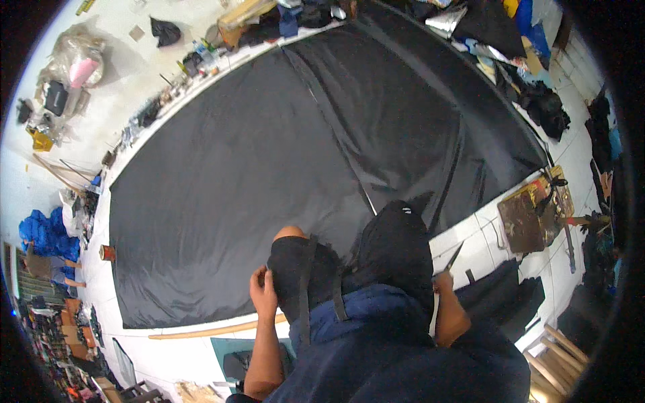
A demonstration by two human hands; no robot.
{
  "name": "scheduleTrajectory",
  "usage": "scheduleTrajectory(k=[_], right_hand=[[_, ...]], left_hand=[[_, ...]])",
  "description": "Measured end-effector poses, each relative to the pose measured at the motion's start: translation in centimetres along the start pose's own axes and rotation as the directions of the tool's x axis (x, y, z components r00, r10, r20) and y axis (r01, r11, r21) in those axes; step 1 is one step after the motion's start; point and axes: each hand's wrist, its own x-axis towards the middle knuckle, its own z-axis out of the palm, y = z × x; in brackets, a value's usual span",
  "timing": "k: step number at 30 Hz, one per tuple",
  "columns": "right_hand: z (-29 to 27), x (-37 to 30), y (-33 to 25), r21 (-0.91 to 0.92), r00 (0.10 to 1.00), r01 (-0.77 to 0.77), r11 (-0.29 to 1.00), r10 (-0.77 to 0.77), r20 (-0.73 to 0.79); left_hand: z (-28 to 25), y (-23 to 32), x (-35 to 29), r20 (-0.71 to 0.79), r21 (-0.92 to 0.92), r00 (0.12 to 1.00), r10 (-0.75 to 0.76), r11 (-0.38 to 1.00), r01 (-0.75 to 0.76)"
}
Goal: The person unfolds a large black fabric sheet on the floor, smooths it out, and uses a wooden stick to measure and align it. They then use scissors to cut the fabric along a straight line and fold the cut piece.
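A large black fabric sheet (222, 168) is spread over the floor, with a long seam or fold line running from its far edge toward my knees. I am kneeling or squatting at its near edge in dark clothes. My left hand (263, 289) is beside my left knee above the sheet, fingers loosely apart and seemingly holding nothing. Low at my right side, my right hand (443, 283) is closed around a tool with a pointed dark blade (455, 256), tip up and away from me. Its handle is hidden, so knife or scissors is unclear.
A wooden pole (208, 330) lies along the near left edge. To the right are a worn brown board (521, 218), dark cloth pieces (497, 295) and wooden bars (557, 356). A tin can (107, 253) stands at the left corner. Another person (50, 269) is at far left.
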Motion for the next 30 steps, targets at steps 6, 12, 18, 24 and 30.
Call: scheduleTrajectory(k=[6,12,18,24,30], right_hand=[[-12.3,-3.9,-13.0,0.061,0.673,0.610,0.790,-0.475,-0.566],[-10.7,-1.8,-15.6,-0.481,0.486,0.567,0.669,-0.743,-0.460],[-17.5,2.4,-15.4,0.172,0.892,0.161,0.972,-0.069,-0.446],[-34.9,4.9,-13.0,0.565,0.657,0.195,0.802,0.321,-0.682],[-49.6,-0.6,-16.9,0.763,0.745,0.289,0.578,0.365,-0.559]], left_hand=[[3.3,6.9,-2.2,0.377,0.490,0.908,0.184,0.792,-0.364],[2.2,10.2,-4.2,0.527,0.501,0.828,0.193,0.717,-0.485],[0.4,16.6,-5.1,0.686,0.503,0.727,-0.001,0.723,-0.474],[-1.0,23.6,-6.8,0.772,0.535,0.553,-0.313,0.789,-0.301],[-0.7,23.8,-8.2,0.770,0.535,0.492,-0.406,0.831,-0.151]])
